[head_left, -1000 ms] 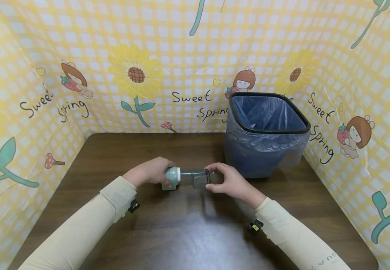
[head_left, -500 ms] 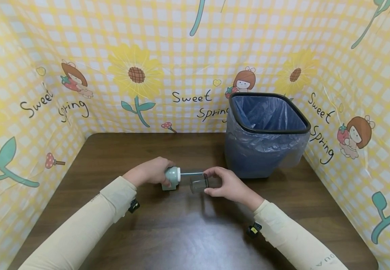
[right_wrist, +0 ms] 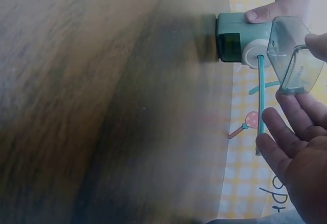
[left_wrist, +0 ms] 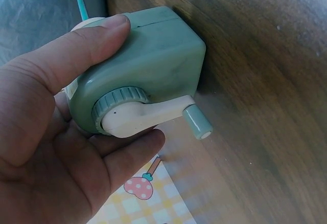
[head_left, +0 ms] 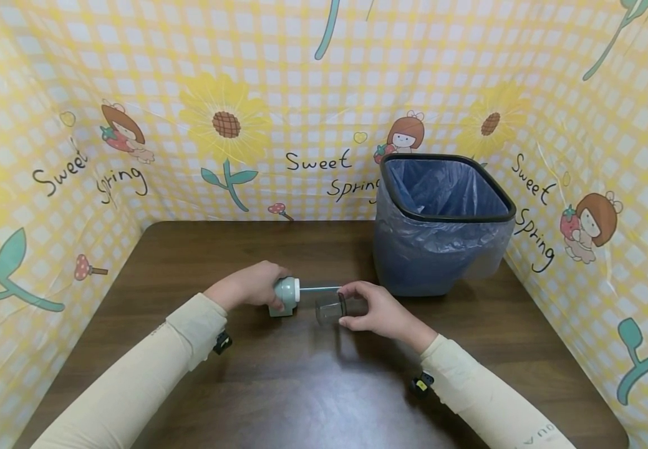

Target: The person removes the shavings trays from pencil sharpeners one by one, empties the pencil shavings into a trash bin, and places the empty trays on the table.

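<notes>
My left hand (head_left: 253, 285) grips a green pencil sharpener (head_left: 287, 292) on the table, thumb on top in the left wrist view. Its white crank (left_wrist: 145, 117), with a green knob, sticks out on the side facing that camera. A teal pencil (right_wrist: 262, 98) protrudes from the white front ring and points right. Below the ring in the head view, my right hand (head_left: 382, 312) holds a clear smoky shavings drawer (head_left: 328, 310) between thumb and fingers, apart from the sharpener. The right wrist view shows a dark drawer slot (right_wrist: 231, 48) in the sharpener's front.
A bin (head_left: 413, 259) lined with a bluish plastic bag stands at the back right, behind my right hand. Yellow checked cloth (head_left: 301, 93) with printed flowers walls in the brown wooden table (head_left: 217, 386) at the back and both sides.
My right hand has come slightly toward me with the shavings drawer, which has dropped from beside the pencil to just below it in the head view. My left hand and the sharpener stay put.
</notes>
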Demonstrator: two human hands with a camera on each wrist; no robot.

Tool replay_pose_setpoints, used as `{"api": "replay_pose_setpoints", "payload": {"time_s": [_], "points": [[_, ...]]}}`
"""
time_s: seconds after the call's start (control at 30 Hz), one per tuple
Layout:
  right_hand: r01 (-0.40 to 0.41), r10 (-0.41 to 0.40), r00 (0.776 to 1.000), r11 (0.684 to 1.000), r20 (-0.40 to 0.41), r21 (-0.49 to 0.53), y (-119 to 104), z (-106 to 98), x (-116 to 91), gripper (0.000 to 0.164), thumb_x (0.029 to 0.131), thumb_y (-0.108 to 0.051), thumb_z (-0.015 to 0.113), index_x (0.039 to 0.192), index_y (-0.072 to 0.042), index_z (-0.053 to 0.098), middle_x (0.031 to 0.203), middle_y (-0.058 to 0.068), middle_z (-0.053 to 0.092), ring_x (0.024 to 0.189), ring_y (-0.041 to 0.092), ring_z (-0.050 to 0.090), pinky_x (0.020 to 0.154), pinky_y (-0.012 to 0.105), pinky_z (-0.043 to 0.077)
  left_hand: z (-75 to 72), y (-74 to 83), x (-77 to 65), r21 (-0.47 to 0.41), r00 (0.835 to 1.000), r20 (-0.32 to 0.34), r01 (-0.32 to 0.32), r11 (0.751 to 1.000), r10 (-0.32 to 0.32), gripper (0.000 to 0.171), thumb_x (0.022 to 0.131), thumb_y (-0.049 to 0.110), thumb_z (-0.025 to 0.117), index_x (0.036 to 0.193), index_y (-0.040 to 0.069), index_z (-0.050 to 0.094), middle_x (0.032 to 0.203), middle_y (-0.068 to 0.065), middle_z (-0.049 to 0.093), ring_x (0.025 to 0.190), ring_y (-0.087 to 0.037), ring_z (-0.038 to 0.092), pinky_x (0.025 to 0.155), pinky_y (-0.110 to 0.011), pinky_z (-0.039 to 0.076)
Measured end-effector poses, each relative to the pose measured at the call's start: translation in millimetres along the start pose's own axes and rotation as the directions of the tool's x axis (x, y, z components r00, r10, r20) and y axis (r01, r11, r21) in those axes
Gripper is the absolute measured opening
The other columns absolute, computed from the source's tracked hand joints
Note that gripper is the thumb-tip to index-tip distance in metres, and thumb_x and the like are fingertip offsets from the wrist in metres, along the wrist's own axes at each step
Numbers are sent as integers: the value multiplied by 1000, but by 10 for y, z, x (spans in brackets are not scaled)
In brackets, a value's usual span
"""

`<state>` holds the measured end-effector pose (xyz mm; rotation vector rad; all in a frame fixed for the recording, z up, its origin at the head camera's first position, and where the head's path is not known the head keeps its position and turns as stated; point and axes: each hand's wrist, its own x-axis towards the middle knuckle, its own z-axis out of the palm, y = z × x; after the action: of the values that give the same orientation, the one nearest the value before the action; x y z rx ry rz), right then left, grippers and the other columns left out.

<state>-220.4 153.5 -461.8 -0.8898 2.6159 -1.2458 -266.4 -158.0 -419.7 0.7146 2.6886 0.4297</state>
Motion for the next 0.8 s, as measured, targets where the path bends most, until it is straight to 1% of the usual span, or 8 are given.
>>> {"api": "replay_pose_setpoints", "payload": {"time_s": [0.33,0.5,0.73,0.8], "points": [[7,-7,1000,999,19,-35,80,70,-12,54,84,-36,85,130,-15,65,130,-3,65,126,21,59,107,47,47,2,0,-3,-1,1000,-3,-4,1000,4,67,79,24,90,136,4,62,119,-8,68,95,-19,63,81,-37,56],[3,-2,1000,1000,31,-26,87,90,-13,55,83,-35,85,129,-13,65,128,-3,66,127,21,59,108,47,46,8,-9,4,0,1000,0,-4,1000,4,67,78,24,90,136,4,62,119,-8,68,96,-20,63,82,-37,56],[-15,16,999,999,36,-31,106,121,-20,53,82,-33,86,128,-14,66,125,-3,67,123,19,60,106,44,48,11,-13,6,1,1000,-2,-3,1000,3,67,78,24,90,135,4,62,118,-8,68,95,-19,63,81,-37,56],[-13,15,999,999,42,-31,115,131,-21,54,82,-33,86,128,-12,66,126,-2,67,123,20,61,106,45,48,7,-9,1,0,1000,-2,2,1000,-2,66,79,24,90,135,5,62,119,-8,68,96,-20,62,82,-37,56]]}}
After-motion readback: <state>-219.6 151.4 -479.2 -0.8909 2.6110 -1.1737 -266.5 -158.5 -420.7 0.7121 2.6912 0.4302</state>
